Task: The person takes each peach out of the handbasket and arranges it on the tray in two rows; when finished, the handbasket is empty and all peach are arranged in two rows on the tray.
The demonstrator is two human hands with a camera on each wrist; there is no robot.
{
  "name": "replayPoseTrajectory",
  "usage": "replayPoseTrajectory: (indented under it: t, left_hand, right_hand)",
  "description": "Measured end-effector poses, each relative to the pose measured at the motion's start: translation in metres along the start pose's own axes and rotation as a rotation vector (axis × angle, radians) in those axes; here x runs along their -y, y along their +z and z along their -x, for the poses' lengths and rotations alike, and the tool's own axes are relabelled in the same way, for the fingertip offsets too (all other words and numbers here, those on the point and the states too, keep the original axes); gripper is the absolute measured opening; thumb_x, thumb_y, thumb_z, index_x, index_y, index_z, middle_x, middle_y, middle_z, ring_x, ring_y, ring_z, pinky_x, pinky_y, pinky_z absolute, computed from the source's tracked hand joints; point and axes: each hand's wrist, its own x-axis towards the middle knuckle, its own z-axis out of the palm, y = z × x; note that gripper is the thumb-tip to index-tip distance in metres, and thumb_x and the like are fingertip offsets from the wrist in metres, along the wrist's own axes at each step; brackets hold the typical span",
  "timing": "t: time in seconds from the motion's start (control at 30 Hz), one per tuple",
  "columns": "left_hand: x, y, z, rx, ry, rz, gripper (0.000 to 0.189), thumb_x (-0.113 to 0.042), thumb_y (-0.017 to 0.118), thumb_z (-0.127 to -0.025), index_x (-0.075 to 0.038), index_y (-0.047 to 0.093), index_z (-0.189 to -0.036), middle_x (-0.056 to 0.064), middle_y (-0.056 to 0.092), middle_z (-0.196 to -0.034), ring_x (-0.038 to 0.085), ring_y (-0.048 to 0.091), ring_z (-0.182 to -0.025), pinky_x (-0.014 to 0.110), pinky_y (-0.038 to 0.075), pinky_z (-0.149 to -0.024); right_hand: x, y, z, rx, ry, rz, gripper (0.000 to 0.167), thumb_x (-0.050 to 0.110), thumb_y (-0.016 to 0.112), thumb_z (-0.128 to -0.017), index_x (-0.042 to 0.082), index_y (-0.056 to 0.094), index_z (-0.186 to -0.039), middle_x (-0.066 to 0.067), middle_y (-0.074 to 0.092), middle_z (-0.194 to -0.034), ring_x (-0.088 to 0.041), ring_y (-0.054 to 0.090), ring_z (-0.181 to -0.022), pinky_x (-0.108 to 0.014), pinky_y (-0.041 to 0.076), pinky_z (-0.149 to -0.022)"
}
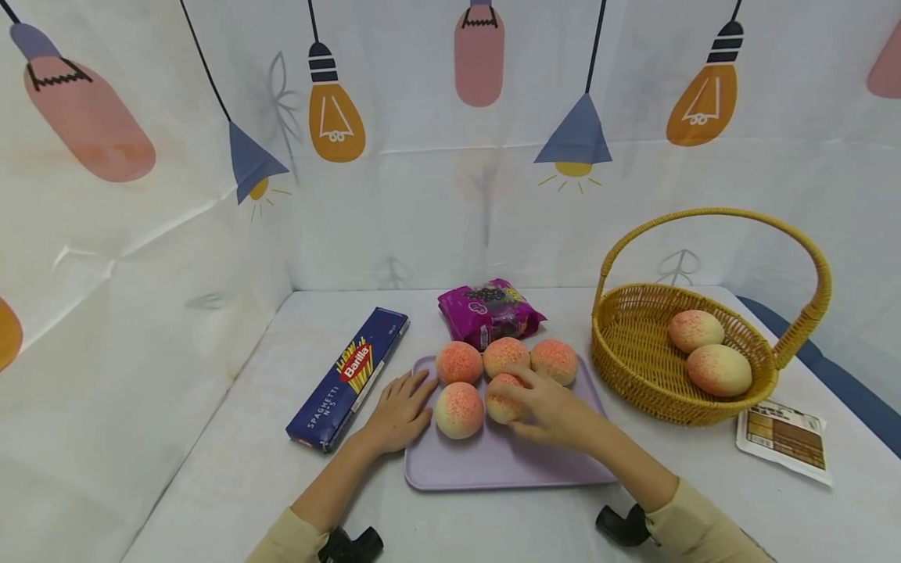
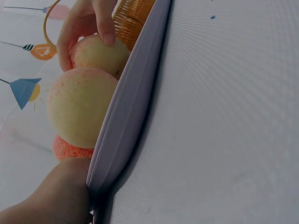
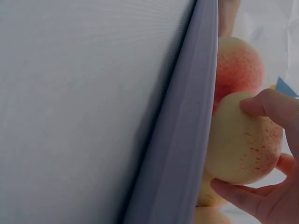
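Note:
On a lilac tray lie several peaches, three along the back and two in front. My right hand grips the front right peach, thumb on one side and fingers curled round the other. The right wrist view shows this same peach pale with red flecks, between thumb and fingers. Left of it sits the other front peach, untouched. My left hand lies flat with extended fingers over the tray's left edge, its fingertips near the back left peach.
A wicker basket with a tall handle stands to the right, holding two peaches. Beside it lies a brown-and-white packet. A purple bag sits behind the tray, and a blue spaghetti box lies to the left.

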Motion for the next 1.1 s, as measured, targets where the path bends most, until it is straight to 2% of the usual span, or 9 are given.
replayPoseTrajectory:
  t: [0.27, 0.37, 0.6, 0.8, 0.93, 1.03, 1.1]
  left_hand:
    - [0.000, -0.001, -0.002, 0.008, 0.002, -0.001, 0.051, -0.025, 0.045, -0.092, -0.009, 0.037, -0.140, 0.018, 0.031, -0.143, 0.040, 0.023, -0.131, 0.055, 0.016, -0.104]
    - [0.000, -0.002, -0.004, 0.008, 0.002, -0.006, 0.051, -0.024, 0.045, -0.092, -0.009, 0.038, -0.140, 0.018, 0.031, -0.143, 0.040, 0.022, -0.131, 0.055, 0.016, -0.103]
    - [0.000, -0.002, -0.005, 0.025, -0.005, -0.007, 0.052, -0.027, 0.043, -0.093, -0.011, 0.035, -0.141, 0.016, 0.029, -0.145, 0.038, 0.021, -0.132, 0.054, 0.015, -0.104]
    - [0.000, -0.003, -0.004, 0.029, -0.006, -0.013, 0.051, -0.026, 0.043, -0.093, -0.010, 0.036, -0.141, 0.017, 0.030, -0.144, 0.038, 0.021, -0.132, 0.055, 0.015, -0.104]
    - [0.000, -0.003, -0.003, 0.027, -0.012, -0.010, 0.052, -0.027, 0.043, -0.093, -0.011, 0.035, -0.141, 0.016, 0.029, -0.145, 0.038, 0.021, -0.133, 0.054, 0.014, -0.105]
    - [0.000, -0.002, -0.001, 0.008, -0.006, 0.004, 0.051, -0.026, 0.044, -0.092, -0.010, 0.037, -0.141, 0.016, 0.030, -0.144, 0.039, 0.022, -0.132, 0.055, 0.015, -0.104]
    - [-0.001, 0.000, 0.001, 0.011, -0.004, 0.004, 0.051, -0.026, 0.045, -0.092, -0.010, 0.037, -0.140, 0.017, 0.031, -0.144, 0.039, 0.023, -0.131, 0.056, 0.016, -0.103]
  right_hand:
    - [0.001, 0.001, -0.001, 0.078, 0.023, -0.004, 0.053, 0.021, 0.074, -0.072, 0.022, 0.054, -0.121, -0.010, 0.047, -0.128, -0.025, 0.052, -0.103, -0.044, 0.045, -0.082]
    - [0.001, 0.000, -0.001, 0.085, 0.020, -0.019, 0.052, 0.020, 0.072, -0.073, 0.021, 0.054, -0.122, -0.011, 0.046, -0.129, -0.025, 0.050, -0.108, -0.046, 0.042, -0.086]
    - [0.000, -0.002, -0.002, 0.044, 0.016, -0.043, 0.051, 0.020, 0.070, -0.073, 0.018, 0.055, -0.121, -0.014, 0.046, -0.128, -0.026, 0.046, -0.115, -0.057, 0.030, -0.096]
    - [0.001, -0.007, 0.000, 0.021, 0.046, -0.056, 0.054, 0.023, 0.070, -0.075, 0.019, 0.053, -0.126, -0.014, 0.047, -0.128, -0.030, 0.046, -0.115, -0.050, 0.039, -0.091]
    - [-0.001, -0.011, 0.001, -0.022, 0.047, -0.054, 0.053, 0.021, 0.070, -0.075, 0.019, 0.055, -0.125, -0.010, 0.050, -0.123, -0.024, 0.052, -0.107, -0.042, 0.045, -0.086]
    - [-0.003, -0.014, 0.003, -0.048, 0.061, -0.040, 0.049, 0.022, 0.071, -0.076, 0.017, 0.057, -0.123, -0.013, 0.051, -0.123, -0.025, 0.053, -0.106, -0.045, 0.045, -0.086]
    - [-0.004, -0.017, 0.006, -0.063, 0.074, -0.038, 0.046, 0.022, 0.071, -0.077, 0.015, 0.058, -0.121, -0.017, 0.050, -0.125, -0.030, 0.050, -0.112, -0.050, 0.043, -0.087]
